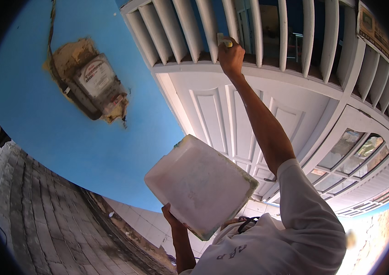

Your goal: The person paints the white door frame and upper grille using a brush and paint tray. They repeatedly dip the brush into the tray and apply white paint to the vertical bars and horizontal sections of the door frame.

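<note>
Raised high, my right hand [232,57] is closed around a paintbrush [227,43] with a bit of yellow showing at its handle. Its head is up against one of the white slats [211,32] of the vent above the door. Lower down, my left hand [172,216] grips the near left edge of a white plastic tub [199,185]. The tub is tilted with its broad, smudged face in view; greenish stains mark its rim. What it holds, if anything, is hidden.
A white panelled door [208,114] stands below the slats, beside a window panel [354,156] with glass panes. On the blue wall [125,151] hangs an electric meter [96,78] with a cable. A grey block wall [34,206] rises at lower left. A sign [377,30] is at upper right.
</note>
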The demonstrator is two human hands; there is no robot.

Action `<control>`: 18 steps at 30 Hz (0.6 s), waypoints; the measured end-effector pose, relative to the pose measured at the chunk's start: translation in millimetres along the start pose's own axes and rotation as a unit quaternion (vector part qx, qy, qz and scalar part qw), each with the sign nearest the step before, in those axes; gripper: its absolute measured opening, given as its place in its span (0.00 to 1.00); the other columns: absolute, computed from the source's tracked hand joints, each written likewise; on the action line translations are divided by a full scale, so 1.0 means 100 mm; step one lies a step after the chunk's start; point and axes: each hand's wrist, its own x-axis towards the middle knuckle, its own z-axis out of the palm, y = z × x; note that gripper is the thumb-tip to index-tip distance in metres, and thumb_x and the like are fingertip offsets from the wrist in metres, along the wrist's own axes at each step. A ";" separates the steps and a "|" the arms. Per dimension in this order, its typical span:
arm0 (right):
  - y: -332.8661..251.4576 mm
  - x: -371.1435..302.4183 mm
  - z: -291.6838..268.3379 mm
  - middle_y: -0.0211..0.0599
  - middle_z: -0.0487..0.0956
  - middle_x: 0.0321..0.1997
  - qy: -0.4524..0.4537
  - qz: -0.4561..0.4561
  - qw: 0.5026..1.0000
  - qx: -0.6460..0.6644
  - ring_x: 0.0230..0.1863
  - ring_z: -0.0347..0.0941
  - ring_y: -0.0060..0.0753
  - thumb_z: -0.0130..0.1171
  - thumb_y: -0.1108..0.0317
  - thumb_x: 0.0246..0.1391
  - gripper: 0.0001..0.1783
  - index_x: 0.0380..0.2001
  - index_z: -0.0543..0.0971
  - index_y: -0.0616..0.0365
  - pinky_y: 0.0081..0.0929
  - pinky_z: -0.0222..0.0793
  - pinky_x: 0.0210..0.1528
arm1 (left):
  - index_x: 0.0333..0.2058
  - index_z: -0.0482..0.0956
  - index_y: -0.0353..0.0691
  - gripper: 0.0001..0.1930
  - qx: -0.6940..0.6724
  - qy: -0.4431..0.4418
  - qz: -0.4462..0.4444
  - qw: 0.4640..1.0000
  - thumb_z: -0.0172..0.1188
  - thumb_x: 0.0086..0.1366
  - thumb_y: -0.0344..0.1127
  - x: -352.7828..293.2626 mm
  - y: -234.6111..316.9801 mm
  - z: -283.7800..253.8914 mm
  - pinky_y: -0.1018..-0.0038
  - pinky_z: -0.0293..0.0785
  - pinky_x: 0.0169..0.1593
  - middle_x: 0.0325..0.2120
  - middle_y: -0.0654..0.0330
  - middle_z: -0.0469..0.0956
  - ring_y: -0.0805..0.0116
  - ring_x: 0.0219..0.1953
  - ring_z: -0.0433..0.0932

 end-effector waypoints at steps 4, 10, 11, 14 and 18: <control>-0.27 0.20 -0.14 0.59 0.82 0.29 -0.003 0.002 0.994 0.113 0.31 0.82 0.57 0.57 0.72 0.53 0.15 0.44 0.81 0.67 0.42 0.76 0.37 | 0.57 0.68 0.38 0.38 0.003 -0.006 0.007 1.000 0.54 0.52 0.59 0.02 -0.01 -0.07 0.57 0.69 0.51 0.48 0.53 0.72 0.54 0.50 0.71; -0.01 -0.07 -0.10 0.60 0.82 0.29 -0.029 0.017 0.999 0.026 0.31 0.82 0.56 0.57 0.71 0.55 0.16 0.46 0.80 0.67 0.43 0.76 0.38 | 0.57 0.69 0.38 0.37 0.008 0.010 0.010 1.000 0.54 0.53 0.58 0.07 -0.03 -0.09 0.58 0.69 0.51 0.47 0.52 0.73 0.54 0.50 0.71; 0.00 -0.10 -0.09 0.61 0.82 0.30 -0.029 0.016 0.999 0.035 0.31 0.82 0.56 0.57 0.71 0.55 0.16 0.46 0.80 0.67 0.43 0.76 0.38 | 0.57 0.69 0.37 0.37 0.003 0.008 0.011 1.000 0.54 0.53 0.57 0.07 -0.03 -0.11 0.58 0.70 0.51 0.47 0.52 0.73 0.54 0.50 0.71; 0.06 -0.15 -0.10 0.61 0.82 0.30 -0.029 0.012 0.999 0.044 0.32 0.82 0.56 0.56 0.71 0.56 0.16 0.46 0.81 0.66 0.43 0.76 0.39 | 0.56 0.69 0.37 0.37 -0.010 -0.001 0.011 1.000 0.54 0.53 0.57 0.06 -0.05 -0.13 0.58 0.70 0.51 0.48 0.52 0.73 0.54 0.50 0.72; 0.01 -0.19 -0.11 0.59 0.82 0.31 -0.048 0.054 0.997 0.036 0.32 0.82 0.53 0.57 0.70 0.56 0.16 0.46 0.81 0.65 0.40 0.76 0.38 | 0.57 0.69 0.36 0.37 -0.017 0.011 0.011 1.000 0.54 0.52 0.56 0.07 -0.06 -0.12 0.57 0.70 0.52 0.47 0.51 0.73 0.53 0.50 0.72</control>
